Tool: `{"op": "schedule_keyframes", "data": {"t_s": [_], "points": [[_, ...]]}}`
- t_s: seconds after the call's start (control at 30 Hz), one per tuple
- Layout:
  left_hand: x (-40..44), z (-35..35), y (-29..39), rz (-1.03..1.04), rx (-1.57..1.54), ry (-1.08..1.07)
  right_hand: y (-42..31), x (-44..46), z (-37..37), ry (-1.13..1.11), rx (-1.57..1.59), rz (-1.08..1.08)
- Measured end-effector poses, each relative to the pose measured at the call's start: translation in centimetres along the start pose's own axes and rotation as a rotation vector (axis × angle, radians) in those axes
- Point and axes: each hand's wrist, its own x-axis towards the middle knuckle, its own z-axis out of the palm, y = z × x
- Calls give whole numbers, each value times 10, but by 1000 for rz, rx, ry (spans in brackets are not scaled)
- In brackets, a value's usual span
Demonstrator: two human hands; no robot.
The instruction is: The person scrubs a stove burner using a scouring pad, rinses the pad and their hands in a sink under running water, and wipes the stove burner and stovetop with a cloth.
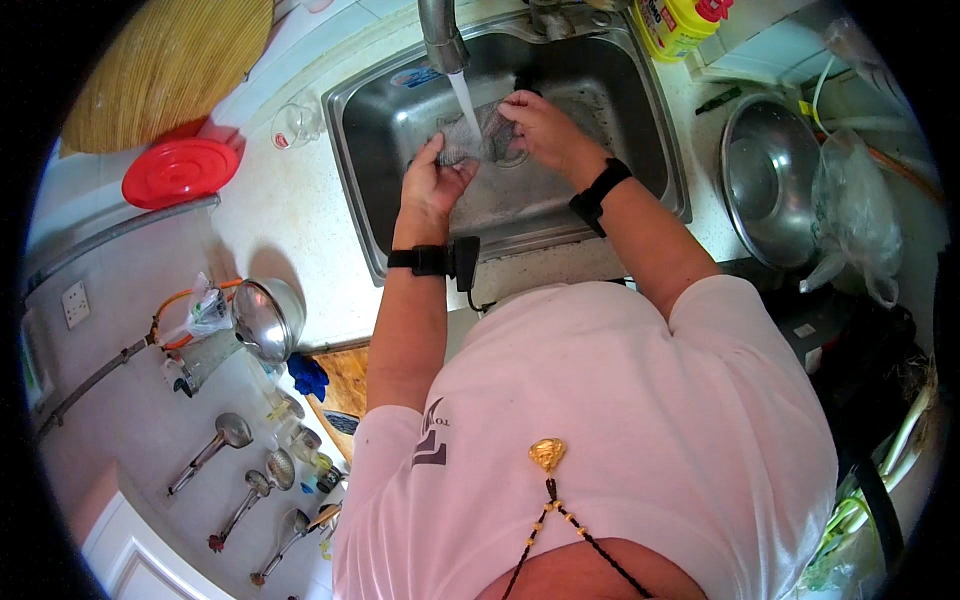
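At upper centre, the left hand (435,182) and right hand (543,128) grasp a grey mesh-like piece (459,143); upper right, a yellow bottle (680,28) bears blurred lettering.

The sink (525,208) sits in the counter (300,225), the faucet (444,38) at its far edge. The left hand (437,182) and right hand (548,132) are over it, left and right. Left of it on the counter stands a glass (294,127); right, a basin (755,185), with a bag (858,195) just beyond. A bottle (675,28) is far right of the faucet. Ladles (234,430) hang near left.
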Motion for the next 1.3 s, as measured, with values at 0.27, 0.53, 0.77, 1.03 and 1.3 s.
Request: {"op": "schedule_keyframes", "data": {"t_s": [0.27, 0.53, 0.77, 1.03, 1.3], "points": [[11, -2, 0, 5, 9, -9, 8, 11, -10, 40, -22, -3], [-3, 25, -25, -237, 22, 29, 21, -8, 39, -132, -442, -222], [16, -5, -54, -441, -614, -465, 20, -8, 51, 161, -1264, -425], [-24, 44, -20, -90, -129, -78, 64, -23, 70, 88, -992, -1028], [18, -8, -28, -274, -432, -764, 53, 5, 46, 34, -1206, -648]]}}
